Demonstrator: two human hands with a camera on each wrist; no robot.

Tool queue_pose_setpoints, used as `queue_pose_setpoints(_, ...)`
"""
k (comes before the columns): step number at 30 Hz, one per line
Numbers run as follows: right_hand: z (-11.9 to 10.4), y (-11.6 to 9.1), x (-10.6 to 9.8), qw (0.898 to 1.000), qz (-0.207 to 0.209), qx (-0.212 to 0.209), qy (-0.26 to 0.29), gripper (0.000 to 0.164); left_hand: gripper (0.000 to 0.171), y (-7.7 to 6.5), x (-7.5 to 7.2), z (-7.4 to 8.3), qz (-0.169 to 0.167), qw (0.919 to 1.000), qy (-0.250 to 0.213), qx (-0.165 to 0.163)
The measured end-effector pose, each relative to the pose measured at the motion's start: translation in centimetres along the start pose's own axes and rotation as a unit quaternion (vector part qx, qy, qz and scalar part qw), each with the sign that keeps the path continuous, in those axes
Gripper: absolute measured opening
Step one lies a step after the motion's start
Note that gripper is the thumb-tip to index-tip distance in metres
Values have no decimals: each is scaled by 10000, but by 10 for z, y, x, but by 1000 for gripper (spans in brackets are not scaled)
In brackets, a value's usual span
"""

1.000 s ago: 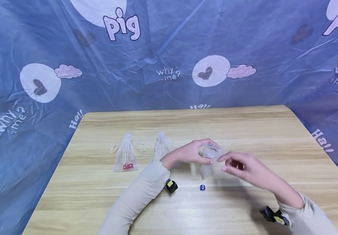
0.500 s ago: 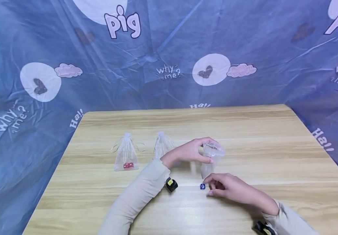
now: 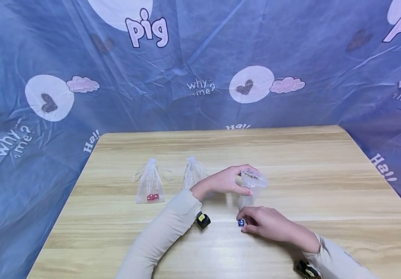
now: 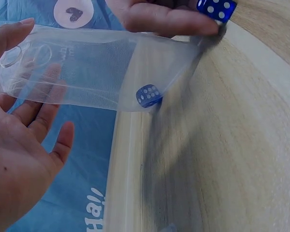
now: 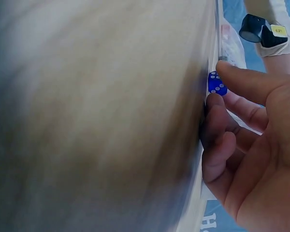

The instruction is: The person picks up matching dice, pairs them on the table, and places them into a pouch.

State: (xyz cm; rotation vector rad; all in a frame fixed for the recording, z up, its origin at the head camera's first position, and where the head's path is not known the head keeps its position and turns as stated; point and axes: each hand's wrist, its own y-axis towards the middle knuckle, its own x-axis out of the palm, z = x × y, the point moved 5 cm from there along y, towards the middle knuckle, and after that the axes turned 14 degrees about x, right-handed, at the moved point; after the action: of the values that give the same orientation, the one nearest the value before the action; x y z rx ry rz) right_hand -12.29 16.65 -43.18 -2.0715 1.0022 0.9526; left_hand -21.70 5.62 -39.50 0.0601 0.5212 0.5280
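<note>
A sheer white organza pouch [image 3: 256, 184] stands upright with its mouth spread, and my left hand [image 3: 226, 181] grips it near the top. Through its mesh, in the left wrist view, a blue die [image 4: 149, 95] shows at the bottom. Just in front of the pouch, a second blue die [image 3: 241, 223] is at the tabletop. My right hand [image 3: 270, 224] has thumb and fingertips around this die, pinching it. The right wrist view shows the same die [image 5: 217, 83] between thumb and finger.
On the left of the wooden table [image 3: 116, 240] lies a closed drawstring pouch [image 3: 148, 180] holding red dice [image 3: 153, 197]. Beside it is another closed pouch [image 3: 192, 174], partly hidden by the left arm. A blue printed cloth [image 3: 172, 104] hangs behind and at both sides.
My right hand has come down from beside the pouch's mouth to the blue die on the table and closed its fingertips around it. The left hand keeps holding the pouch in place.
</note>
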Motion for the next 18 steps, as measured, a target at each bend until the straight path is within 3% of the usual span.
queue_pose_setpoints(8, -2, -6, -11, 9998, -5, -133, 152, 11, 56, 0, 2, -3, 15, 10000, -89, 24)
queue_pose_setpoints(18, -30, -21, -86, 9902, 1164, -766, 88, 18, 56, -2, -2, -2, -30, 9997, -233, 42)
